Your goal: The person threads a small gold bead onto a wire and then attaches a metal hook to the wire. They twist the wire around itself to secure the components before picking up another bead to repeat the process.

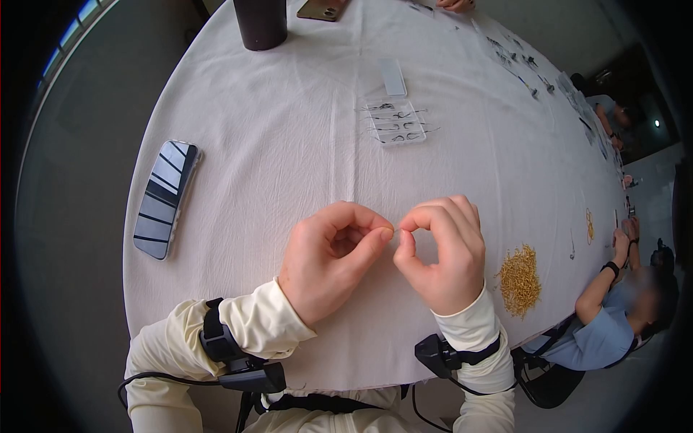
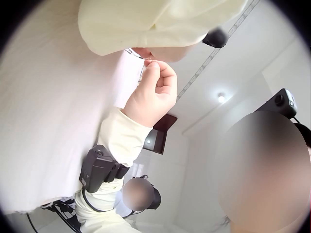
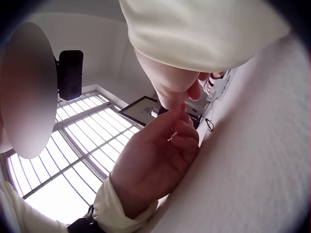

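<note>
My left hand (image 1: 328, 256) and right hand (image 1: 447, 249) meet fingertip to fingertip low over the white tablecloth (image 1: 289, 137). Each one pinches with thumb and forefinger at a tiny, thin, wire-like piece, mostly covered by the fingertips; I cannot tell its exact kind. In the left wrist view, the right hand (image 2: 153, 94) shows a fine dark strand beside its fingertips. A small shiny bit shows among the curled fingers of the left hand (image 3: 158, 158) in the right wrist view. Ahead lies a clear compartment box (image 1: 426, 137) with several dark hooks and thin wires.
A heap of small gold-coloured pieces (image 1: 520, 281) lies right of my right hand. A phone (image 1: 166, 200) lies at left, a dark cup (image 1: 261, 25) and another phone (image 1: 321, 9) farther off. A pale lid (image 1: 392, 77) adjoins the box. Another person (image 1: 603, 325) sits at right.
</note>
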{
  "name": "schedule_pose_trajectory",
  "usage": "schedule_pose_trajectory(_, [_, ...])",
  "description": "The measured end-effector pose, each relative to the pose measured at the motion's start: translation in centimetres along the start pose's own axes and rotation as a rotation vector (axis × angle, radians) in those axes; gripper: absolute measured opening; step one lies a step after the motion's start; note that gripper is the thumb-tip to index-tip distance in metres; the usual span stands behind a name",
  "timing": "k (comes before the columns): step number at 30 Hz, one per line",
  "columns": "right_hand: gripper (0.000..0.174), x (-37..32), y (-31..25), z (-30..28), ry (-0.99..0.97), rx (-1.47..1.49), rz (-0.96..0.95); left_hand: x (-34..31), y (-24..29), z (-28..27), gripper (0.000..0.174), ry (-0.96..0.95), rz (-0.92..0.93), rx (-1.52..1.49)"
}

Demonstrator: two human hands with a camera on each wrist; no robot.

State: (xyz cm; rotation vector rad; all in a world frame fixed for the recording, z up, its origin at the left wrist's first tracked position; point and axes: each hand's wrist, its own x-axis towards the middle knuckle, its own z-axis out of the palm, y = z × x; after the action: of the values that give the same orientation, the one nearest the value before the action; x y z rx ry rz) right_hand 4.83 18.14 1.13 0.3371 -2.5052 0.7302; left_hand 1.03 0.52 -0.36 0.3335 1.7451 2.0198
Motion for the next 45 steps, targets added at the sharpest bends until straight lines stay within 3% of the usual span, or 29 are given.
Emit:
schedule_pose_trajectory(2, [0.026,0.5,-0.4,-0.6,0.056,-0.194,-0.143,-0.1,0.2,0.0,0.011,-0.003,-0.006,0.005])
schedule_pose_trajectory(18, [0.022,0.3,-0.3,-0.8,0.005,-0.118,-0.157,0.1,0.3,0.0,0.012,-0.020,-0.005,0.004])
schedule_pose_trajectory(20, [0.018,0.0,0.0,-0.7,-0.011,0.092,0.046,0.1,0.3,-0.1,0.013,-0.017,-0.024,0.004])
schedule_pose_trajectory(23, [0.014,0.2,-0.1,-0.8,-0.090,0.251,0.206,0.0,0.4,-0.2,0.016,-0.013,-0.030,-0.023])
schedule_pose_trajectory(32, [0.011,-0.2,0.0,-0.2,-0.069,0.463,0.350,0.1,0.3,-0.3,0.019,-0.018,-0.034,-0.066])
schedule_pose_trajectory(45, [0.015,0.1,-0.3,-0.1,-0.023,0.276,0.127,0.0,0.4,-0.1,0.015,-0.018,-0.025,-0.007])
